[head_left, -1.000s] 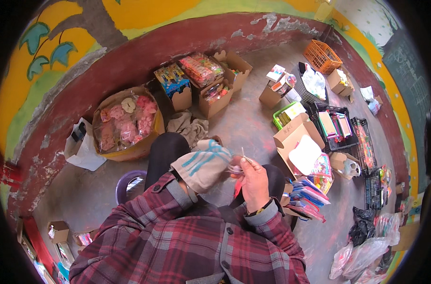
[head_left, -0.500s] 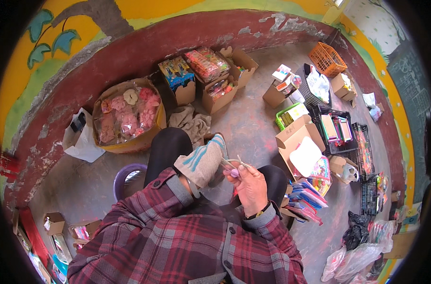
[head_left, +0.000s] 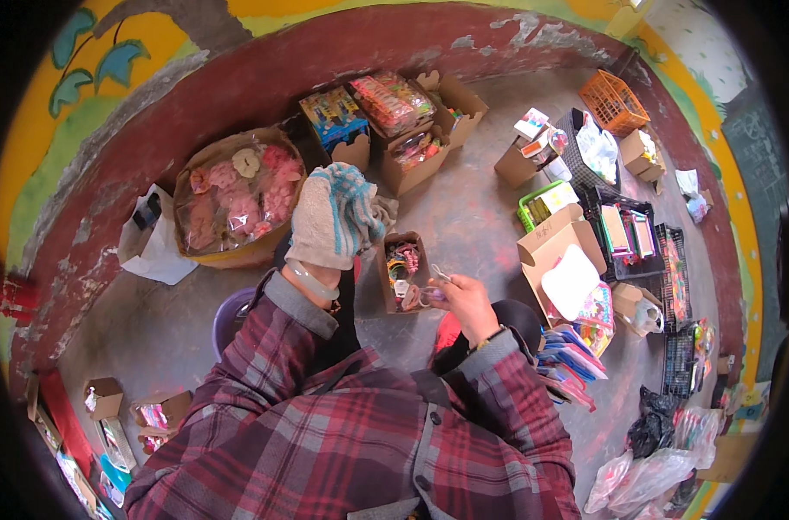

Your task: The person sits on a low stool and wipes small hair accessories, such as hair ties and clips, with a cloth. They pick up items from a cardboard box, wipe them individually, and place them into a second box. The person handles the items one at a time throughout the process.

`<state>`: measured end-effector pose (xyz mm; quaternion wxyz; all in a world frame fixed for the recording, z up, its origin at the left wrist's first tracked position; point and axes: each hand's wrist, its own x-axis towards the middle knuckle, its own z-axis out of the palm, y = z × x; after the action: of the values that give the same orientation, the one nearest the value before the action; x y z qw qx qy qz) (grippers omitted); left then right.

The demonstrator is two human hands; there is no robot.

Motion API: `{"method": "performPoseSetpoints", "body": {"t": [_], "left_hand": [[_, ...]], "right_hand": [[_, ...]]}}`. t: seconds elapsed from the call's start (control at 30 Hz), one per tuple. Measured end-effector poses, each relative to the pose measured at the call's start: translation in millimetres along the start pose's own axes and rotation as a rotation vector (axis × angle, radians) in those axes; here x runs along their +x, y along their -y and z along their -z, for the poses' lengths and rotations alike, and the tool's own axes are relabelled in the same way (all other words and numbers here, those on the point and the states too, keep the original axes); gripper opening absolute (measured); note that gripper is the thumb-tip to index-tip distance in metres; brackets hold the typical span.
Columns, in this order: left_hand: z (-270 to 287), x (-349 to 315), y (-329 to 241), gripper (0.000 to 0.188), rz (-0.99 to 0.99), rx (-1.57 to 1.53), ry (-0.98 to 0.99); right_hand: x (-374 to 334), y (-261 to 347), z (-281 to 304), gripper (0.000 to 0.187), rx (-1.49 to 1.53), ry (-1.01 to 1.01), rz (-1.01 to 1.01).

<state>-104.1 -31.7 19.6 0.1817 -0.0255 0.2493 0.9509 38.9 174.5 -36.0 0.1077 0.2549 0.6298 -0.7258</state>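
My left hand [head_left: 315, 275] is raised left of centre, with a beige and teal striped cloth [head_left: 338, 217] draped over it. The cloth hides the fingers and hangs from the hand. My right hand [head_left: 469, 305] pinches a small thin loop [head_left: 433, 295] with a pale purple piece, like a hair tie. It is close to the right edge of a small cardboard box [head_left: 383, 282] on the floor. Inside that box lie several small colourful bands and accessories.
At the far left stands a large box [head_left: 205, 258] of bagged pink fluffy items, beside a white bag [head_left: 156, 247]. Cartons of packets [head_left: 349, 152] line the back wall. To the right are an open carton [head_left: 542, 251], black crates [head_left: 624, 269] and folders [head_left: 572, 354]. A purple basin [head_left: 230, 321] stands near my left arm.
My left hand has moved up and left with the cloth, away from my right hand. My right hand has shifted slightly right with the loop. The small box now shows between them.
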Motion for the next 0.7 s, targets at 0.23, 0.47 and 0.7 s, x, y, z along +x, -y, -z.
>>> {"method": "performPoseSetpoints", "body": {"t": [0.23, 0.47, 0.7], "left_hand": [[-7, -10, 1, 0.030, 0.040, 0.015, 0.023], [-19, -20, -4, 0.021, 0.141, 0.203, 0.069], [-44, -25, 4, 0.014, -0.359, 1.343, 0.365]], "right_hand": [[108, -56, -7, 0.024, -0.420, -0.071, 0.006], [56, -4, -5, 0.027, -0.045, -0.108, 0.020], [-86, 45, 61, 0.024, 0.100, -0.111, 0.301]]}}
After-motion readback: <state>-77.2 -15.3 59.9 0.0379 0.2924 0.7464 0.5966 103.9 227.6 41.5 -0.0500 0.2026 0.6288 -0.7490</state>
